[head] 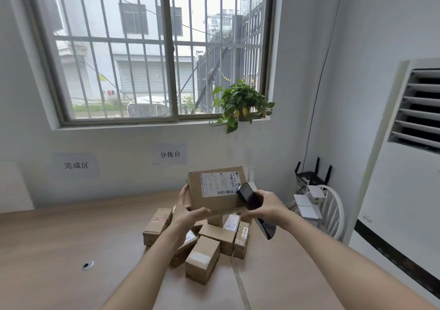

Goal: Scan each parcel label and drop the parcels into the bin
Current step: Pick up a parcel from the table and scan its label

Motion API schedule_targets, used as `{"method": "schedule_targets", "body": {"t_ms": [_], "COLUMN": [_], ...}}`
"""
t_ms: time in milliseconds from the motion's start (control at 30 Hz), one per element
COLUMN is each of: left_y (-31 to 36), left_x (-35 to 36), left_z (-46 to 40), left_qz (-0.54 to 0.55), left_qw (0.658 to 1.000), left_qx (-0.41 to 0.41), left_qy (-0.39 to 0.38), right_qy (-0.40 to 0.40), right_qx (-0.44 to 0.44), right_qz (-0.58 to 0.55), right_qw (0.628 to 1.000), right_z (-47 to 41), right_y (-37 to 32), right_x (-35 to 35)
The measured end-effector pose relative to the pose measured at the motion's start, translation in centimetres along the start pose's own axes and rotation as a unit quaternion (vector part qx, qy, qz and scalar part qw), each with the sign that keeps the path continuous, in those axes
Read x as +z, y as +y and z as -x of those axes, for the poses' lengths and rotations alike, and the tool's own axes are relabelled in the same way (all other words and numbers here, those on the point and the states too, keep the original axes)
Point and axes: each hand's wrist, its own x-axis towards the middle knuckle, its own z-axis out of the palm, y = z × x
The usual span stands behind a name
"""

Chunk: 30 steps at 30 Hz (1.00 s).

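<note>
The parcel (215,192) is held up above the desk (59,243), left hand (188,211) fingers curled round its lower-left corner, right hand (266,206) gripping a dark phone (250,196) at the label (219,183) — that one-sided hold could let it tip onto the boxes (202,245) below. The label print is too small to read; wall signs say 分拣台 (169,154) and 完成区 (76,165).

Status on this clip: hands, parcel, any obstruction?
Left hand grips raised parcel. Right hand holds phone at its label. Nothing blocking.
</note>
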Motion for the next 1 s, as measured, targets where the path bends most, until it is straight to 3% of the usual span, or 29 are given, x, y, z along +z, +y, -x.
{"method": "schedule_targets", "body": {"t_ms": [367,567,1000], "left_y": [0.4,1.0,0.7], "left_x": [-0.2,-0.5,-4.4], "left_z": [0.6,0.3,-0.1], "left_qz": [-0.002,-0.044,-0.105], "left_qw": [0.997,0.990,0.980], "left_qx": [0.060,0.095,0.069], "left_qy": [0.052,0.095,0.155], "right_qy": [-0.011,0.050,0.096], "right_qx": [-0.024,-0.039,-0.081], "right_qz": [0.095,0.182,0.255], "right_qw": [0.995,0.981,0.959], "right_z": [-0.5,-0.4,-1.5], "right_y": [-1.6,-4.2,-6.3], "right_x": [-0.4,-0.3,-3.7]}}
